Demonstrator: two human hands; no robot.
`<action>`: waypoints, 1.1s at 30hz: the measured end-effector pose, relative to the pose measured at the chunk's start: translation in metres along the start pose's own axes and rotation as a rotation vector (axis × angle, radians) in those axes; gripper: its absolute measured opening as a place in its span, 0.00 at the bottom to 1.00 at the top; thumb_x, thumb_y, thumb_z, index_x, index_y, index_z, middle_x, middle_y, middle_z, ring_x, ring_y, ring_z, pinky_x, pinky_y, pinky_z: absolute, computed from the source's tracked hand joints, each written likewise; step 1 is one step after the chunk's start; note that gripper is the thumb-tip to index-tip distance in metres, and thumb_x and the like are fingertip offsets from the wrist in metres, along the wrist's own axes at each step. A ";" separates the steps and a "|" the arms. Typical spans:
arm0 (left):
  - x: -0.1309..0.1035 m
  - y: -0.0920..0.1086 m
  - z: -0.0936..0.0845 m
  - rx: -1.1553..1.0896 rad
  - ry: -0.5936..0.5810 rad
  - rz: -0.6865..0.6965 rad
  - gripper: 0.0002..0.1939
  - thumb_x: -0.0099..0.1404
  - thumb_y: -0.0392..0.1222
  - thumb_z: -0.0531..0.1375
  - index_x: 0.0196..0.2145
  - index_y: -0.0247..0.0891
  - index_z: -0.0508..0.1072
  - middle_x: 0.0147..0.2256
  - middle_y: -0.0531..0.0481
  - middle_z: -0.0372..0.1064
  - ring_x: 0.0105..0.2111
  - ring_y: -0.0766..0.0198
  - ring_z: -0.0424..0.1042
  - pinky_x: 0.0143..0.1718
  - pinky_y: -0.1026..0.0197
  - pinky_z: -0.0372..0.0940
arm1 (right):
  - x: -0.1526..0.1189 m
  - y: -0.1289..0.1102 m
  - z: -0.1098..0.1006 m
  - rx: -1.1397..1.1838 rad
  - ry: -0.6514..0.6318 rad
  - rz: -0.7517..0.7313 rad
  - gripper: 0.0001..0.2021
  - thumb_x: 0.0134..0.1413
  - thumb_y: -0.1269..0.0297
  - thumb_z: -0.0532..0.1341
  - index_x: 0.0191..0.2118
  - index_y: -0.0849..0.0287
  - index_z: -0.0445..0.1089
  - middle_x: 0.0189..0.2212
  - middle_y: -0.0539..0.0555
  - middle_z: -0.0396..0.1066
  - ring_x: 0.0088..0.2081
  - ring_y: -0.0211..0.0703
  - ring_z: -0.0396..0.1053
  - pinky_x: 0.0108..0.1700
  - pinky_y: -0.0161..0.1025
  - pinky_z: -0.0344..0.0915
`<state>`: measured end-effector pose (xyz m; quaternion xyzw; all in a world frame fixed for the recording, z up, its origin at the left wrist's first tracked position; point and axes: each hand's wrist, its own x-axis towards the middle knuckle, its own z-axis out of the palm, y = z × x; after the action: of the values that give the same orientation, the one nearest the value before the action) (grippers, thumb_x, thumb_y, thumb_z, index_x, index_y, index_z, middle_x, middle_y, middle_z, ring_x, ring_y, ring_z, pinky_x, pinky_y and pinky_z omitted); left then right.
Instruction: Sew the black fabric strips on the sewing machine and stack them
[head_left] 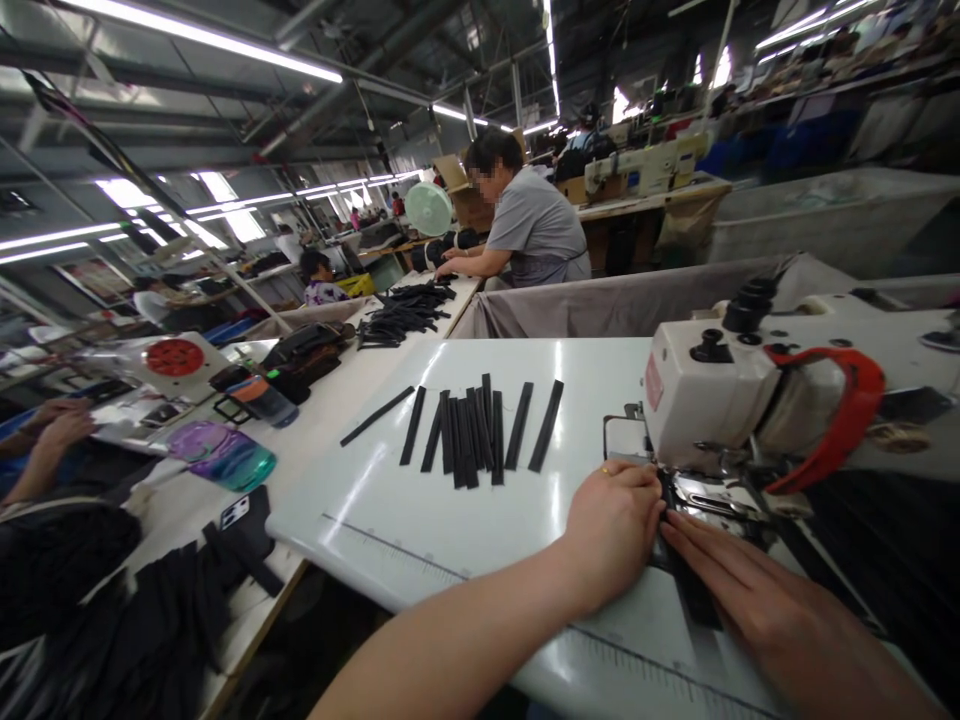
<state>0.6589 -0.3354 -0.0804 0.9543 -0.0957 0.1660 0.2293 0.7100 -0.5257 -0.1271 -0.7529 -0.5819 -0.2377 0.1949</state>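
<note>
My left hand (pixel 616 525) is at the sewing head of a white industrial sewing machine (pixel 709 395). Its fingers are bent and closed on a black fabric strip (pixel 694 590) beside the metal presser area (pixel 709 495). From the other side comes my right hand (pixel 772 600), its fingers stretched out and lying flat along the same strip, fingertips close to those of the left. Part of the strip is hidden under both hands. Left of the machine, a row of short black strips (pixel 471 435) lies on the pale machine table (pixel 375 490), some overlapping in the middle.
A red curved guard (pixel 840 420) is on the machine. To the left are a purple-teal bottle (pixel 221 455), a dark bottle (pixel 262 398), a phone (pixel 246 515) and heaped black strips (pixel 142 620). Another pile (pixel 409 310) lies ahead, near a co-worker (pixel 536 225). Another person's hands (pixel 60 430) show far left.
</note>
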 end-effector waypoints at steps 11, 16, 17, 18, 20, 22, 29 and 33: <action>-0.003 -0.002 0.001 -0.078 0.035 -0.012 0.09 0.68 0.32 0.55 0.40 0.34 0.75 0.47 0.43 0.74 0.48 0.55 0.69 0.55 0.52 0.67 | 0.019 -0.007 -0.018 -0.093 -0.045 -0.013 0.27 0.53 0.84 0.48 0.56 0.63 0.68 0.51 0.59 0.73 0.52 0.45 0.71 0.51 0.40 0.71; -0.002 -0.003 0.003 -0.122 0.052 -0.009 0.09 0.68 0.30 0.54 0.39 0.34 0.75 0.46 0.44 0.74 0.48 0.56 0.68 0.54 0.52 0.67 | 0.029 -0.012 -0.031 -0.006 -0.064 0.036 0.19 0.56 0.80 0.50 0.49 0.63 0.72 0.46 0.60 0.75 0.49 0.45 0.72 0.50 0.40 0.72; -0.002 -0.003 0.003 -0.126 0.052 -0.006 0.09 0.68 0.30 0.54 0.38 0.34 0.75 0.46 0.44 0.74 0.48 0.56 0.68 0.54 0.52 0.67 | 0.029 -0.012 -0.033 0.035 -0.068 0.050 0.18 0.57 0.79 0.50 0.46 0.62 0.73 0.44 0.59 0.75 0.48 0.44 0.72 0.49 0.39 0.72; -0.003 -0.003 0.003 -0.128 0.053 -0.006 0.10 0.68 0.30 0.54 0.38 0.35 0.75 0.46 0.44 0.74 0.48 0.56 0.68 0.54 0.52 0.67 | 0.028 -0.012 -0.035 0.075 -0.074 0.064 0.17 0.58 0.78 0.50 0.44 0.61 0.73 0.42 0.58 0.75 0.47 0.44 0.73 0.48 0.38 0.72; -0.003 -0.003 0.004 -0.124 0.055 -0.014 0.10 0.68 0.29 0.54 0.38 0.35 0.75 0.47 0.45 0.73 0.48 0.55 0.68 0.54 0.52 0.68 | 0.027 -0.011 -0.038 0.137 -0.090 0.094 0.16 0.58 0.77 0.51 0.42 0.58 0.74 0.41 0.57 0.75 0.44 0.42 0.74 0.45 0.37 0.73; -0.003 -0.003 0.004 -0.118 0.055 -0.020 0.10 0.68 0.30 0.54 0.39 0.35 0.75 0.48 0.44 0.73 0.49 0.55 0.68 0.54 0.51 0.67 | 0.027 -0.009 -0.039 0.167 -0.098 0.108 0.15 0.58 0.76 0.52 0.40 0.57 0.74 0.40 0.56 0.75 0.43 0.42 0.74 0.45 0.37 0.73; -0.002 -0.004 0.004 -0.117 0.050 -0.013 0.09 0.68 0.30 0.54 0.39 0.35 0.75 0.46 0.44 0.74 0.48 0.55 0.68 0.54 0.51 0.67 | 0.028 -0.004 -0.038 0.131 -0.092 0.128 0.15 0.58 0.75 0.52 0.42 0.57 0.75 0.43 0.56 0.76 0.47 0.44 0.73 0.48 0.40 0.71; -0.002 -0.003 0.004 -0.113 0.042 -0.018 0.09 0.69 0.31 0.54 0.38 0.35 0.75 0.46 0.44 0.74 0.48 0.55 0.68 0.54 0.51 0.67 | 0.033 -0.001 -0.035 0.095 -0.087 0.126 0.15 0.59 0.75 0.52 0.45 0.59 0.74 0.44 0.57 0.75 0.48 0.45 0.71 0.50 0.43 0.71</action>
<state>0.6591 -0.3343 -0.0853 0.9370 -0.0916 0.1780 0.2862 0.7109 -0.5199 -0.0796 -0.7875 -0.5521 -0.1641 0.2195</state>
